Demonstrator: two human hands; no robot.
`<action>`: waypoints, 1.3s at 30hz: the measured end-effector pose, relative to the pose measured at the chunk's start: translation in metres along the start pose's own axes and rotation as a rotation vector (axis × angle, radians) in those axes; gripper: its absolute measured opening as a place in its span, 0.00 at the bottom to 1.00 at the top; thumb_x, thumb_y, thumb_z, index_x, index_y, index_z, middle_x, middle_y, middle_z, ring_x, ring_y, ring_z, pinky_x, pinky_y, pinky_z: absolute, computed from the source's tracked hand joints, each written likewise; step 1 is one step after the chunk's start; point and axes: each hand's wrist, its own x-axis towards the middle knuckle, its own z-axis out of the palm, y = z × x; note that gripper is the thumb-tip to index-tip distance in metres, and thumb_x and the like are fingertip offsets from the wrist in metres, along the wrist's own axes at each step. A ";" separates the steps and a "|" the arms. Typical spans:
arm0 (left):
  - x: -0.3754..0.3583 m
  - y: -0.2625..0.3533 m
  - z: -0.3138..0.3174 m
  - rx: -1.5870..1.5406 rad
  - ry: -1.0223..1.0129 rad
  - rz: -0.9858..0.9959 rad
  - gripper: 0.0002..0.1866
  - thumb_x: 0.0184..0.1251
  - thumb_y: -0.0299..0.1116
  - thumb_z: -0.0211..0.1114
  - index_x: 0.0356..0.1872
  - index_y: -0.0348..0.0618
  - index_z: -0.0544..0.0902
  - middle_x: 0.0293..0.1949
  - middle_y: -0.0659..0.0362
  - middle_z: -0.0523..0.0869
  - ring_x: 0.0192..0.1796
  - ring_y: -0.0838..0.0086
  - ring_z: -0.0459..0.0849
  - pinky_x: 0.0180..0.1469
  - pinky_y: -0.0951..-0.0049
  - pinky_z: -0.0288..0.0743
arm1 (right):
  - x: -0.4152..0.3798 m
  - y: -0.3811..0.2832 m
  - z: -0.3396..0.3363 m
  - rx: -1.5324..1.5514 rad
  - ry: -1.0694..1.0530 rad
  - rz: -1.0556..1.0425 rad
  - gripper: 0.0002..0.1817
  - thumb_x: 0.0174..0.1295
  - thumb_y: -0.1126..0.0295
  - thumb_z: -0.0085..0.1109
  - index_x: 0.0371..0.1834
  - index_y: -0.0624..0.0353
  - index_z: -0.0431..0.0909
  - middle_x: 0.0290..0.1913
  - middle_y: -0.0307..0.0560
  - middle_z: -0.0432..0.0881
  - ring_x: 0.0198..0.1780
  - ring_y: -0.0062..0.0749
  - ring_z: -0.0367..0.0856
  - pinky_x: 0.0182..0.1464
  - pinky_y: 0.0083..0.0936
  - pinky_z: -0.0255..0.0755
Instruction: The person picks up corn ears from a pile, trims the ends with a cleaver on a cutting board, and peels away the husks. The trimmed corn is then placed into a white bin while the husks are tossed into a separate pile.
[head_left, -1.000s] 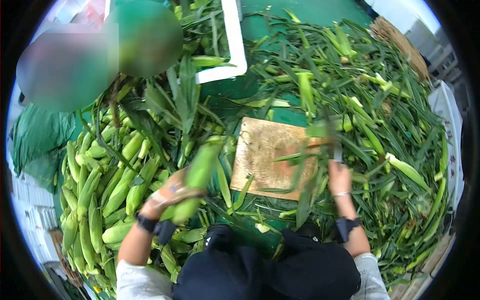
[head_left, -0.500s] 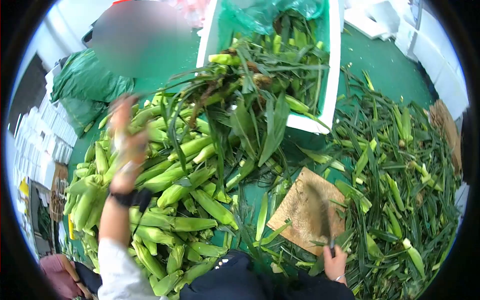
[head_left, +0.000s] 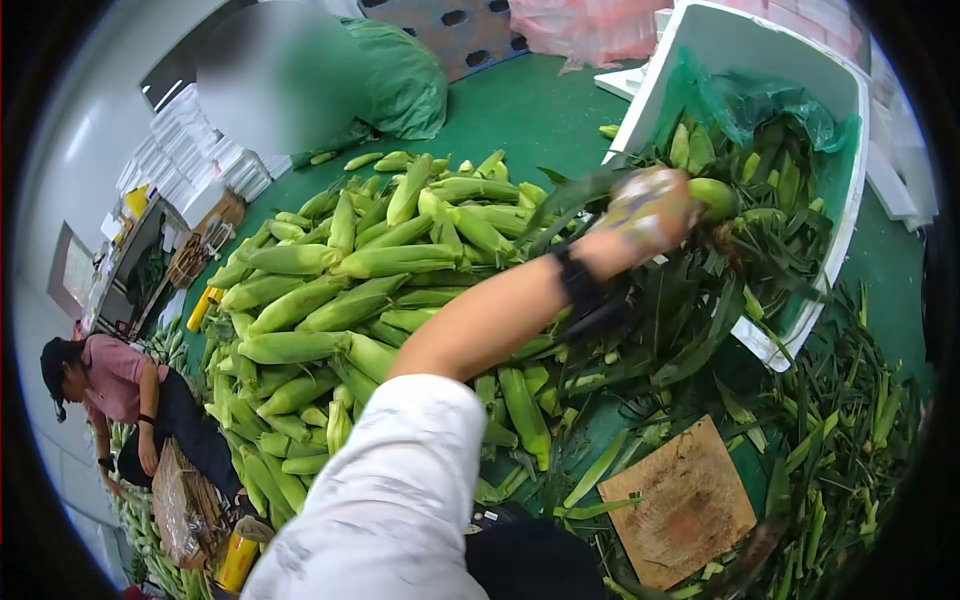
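My left hand (head_left: 648,212), slightly blurred, reaches across to the white foam box (head_left: 851,215) at the upper right. Its fingers are closed around an ear of corn (head_left: 713,200), whose rounded green end sticks out past them. Long leaves and stalks (head_left: 690,300) hang over the box's near side below that hand. To the left of my forearm lies a big heap of green-husked corn ears (head_left: 400,262). A stained wooden board (head_left: 680,505) rests on the floor at the lower right. My right hand is out of view; a dark blurred shape shows beside the board.
Cut leaves and husks (head_left: 840,480) litter the floor on the right. Another person (head_left: 125,375) bends over at the lower left, near a yellow can (head_left: 238,560). A green sack (head_left: 395,80) stands behind the heap. Green plastic (head_left: 760,110) lines the box.
My left hand has swung from above the corn heap to the box and closed on an ear. The view has turned left. My right hand and its knife have left the view.
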 end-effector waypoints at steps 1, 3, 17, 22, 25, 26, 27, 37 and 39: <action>-0.032 0.007 -0.017 -0.074 0.145 -0.015 0.17 0.61 0.43 0.63 0.34 0.35 0.80 0.23 0.45 0.80 0.29 0.50 0.81 0.30 0.55 0.72 | 0.008 0.003 -0.007 -0.002 0.080 -0.210 0.25 0.70 0.53 0.46 0.65 0.52 0.69 0.53 0.56 0.80 0.51 0.48 0.79 0.51 0.36 0.73; -0.097 0.033 -0.047 -0.193 0.034 -0.082 0.15 0.62 0.42 0.64 0.37 0.37 0.79 0.19 0.47 0.77 0.24 0.56 0.79 0.26 0.60 0.69 | -0.017 -0.016 -0.030 -0.127 0.182 -0.383 0.24 0.71 0.58 0.45 0.66 0.56 0.68 0.53 0.59 0.80 0.49 0.51 0.80 0.50 0.37 0.74; -0.287 0.076 0.146 -0.183 -0.831 0.283 0.23 0.59 0.41 0.64 0.49 0.36 0.72 0.43 0.44 0.80 0.47 0.50 0.79 0.48 0.54 0.72 | -0.069 -0.002 0.020 0.398 0.182 -0.221 0.20 0.63 0.59 0.59 0.22 0.66 0.71 0.14 0.54 0.70 0.16 0.40 0.70 0.24 0.34 0.65; -0.256 0.141 0.195 -0.420 -0.733 0.311 0.29 0.56 0.42 0.65 0.52 0.31 0.70 0.51 0.38 0.76 0.54 0.46 0.75 0.55 0.55 0.70 | -0.059 -0.054 0.015 0.386 0.127 -0.593 0.15 0.60 0.62 0.61 0.26 0.63 0.71 0.15 0.52 0.73 0.17 0.45 0.75 0.21 0.34 0.68; -0.245 0.153 0.216 -0.139 -0.902 0.360 0.25 0.50 0.33 0.63 0.50 0.32 0.72 0.41 0.43 0.82 0.43 0.50 0.82 0.44 0.58 0.76 | -0.048 -0.076 0.014 -0.002 0.214 -0.886 0.15 0.58 0.59 0.62 0.28 0.58 0.71 0.20 0.52 0.80 0.21 0.49 0.80 0.23 0.38 0.73; -0.246 0.151 0.215 -0.136 -0.901 0.373 0.25 0.50 0.33 0.63 0.50 0.32 0.72 0.41 0.43 0.82 0.43 0.50 0.82 0.44 0.58 0.76 | -0.043 -0.076 0.016 -0.108 0.220 -0.877 0.16 0.59 0.57 0.61 0.28 0.59 0.71 0.20 0.52 0.80 0.21 0.48 0.81 0.23 0.38 0.74; -0.243 0.152 0.199 -0.150 -0.862 0.363 0.24 0.49 0.32 0.62 0.48 0.32 0.73 0.38 0.44 0.83 0.41 0.50 0.83 0.41 0.57 0.77 | -0.036 -0.075 0.023 -0.215 0.221 -0.870 0.17 0.59 0.56 0.60 0.28 0.59 0.71 0.20 0.52 0.80 0.22 0.48 0.81 0.23 0.38 0.74; -0.228 0.146 0.202 -0.294 -1.043 0.293 0.31 0.51 0.38 0.64 0.54 0.29 0.70 0.32 0.43 0.85 0.36 0.51 0.84 0.39 0.58 0.77 | -0.034 -0.126 -0.036 0.759 0.250 -0.592 0.18 0.65 0.60 0.57 0.27 0.65 0.72 0.15 0.49 0.71 0.16 0.33 0.70 0.22 0.28 0.65; -0.224 0.145 0.206 -0.301 -1.062 0.314 0.35 0.50 0.40 0.66 0.57 0.28 0.68 0.31 0.43 0.85 0.36 0.51 0.85 0.38 0.58 0.78 | -0.044 -0.129 -0.036 0.960 0.379 -0.745 0.14 0.65 0.64 0.56 0.28 0.63 0.71 0.16 0.44 0.70 0.16 0.28 0.69 0.21 0.25 0.64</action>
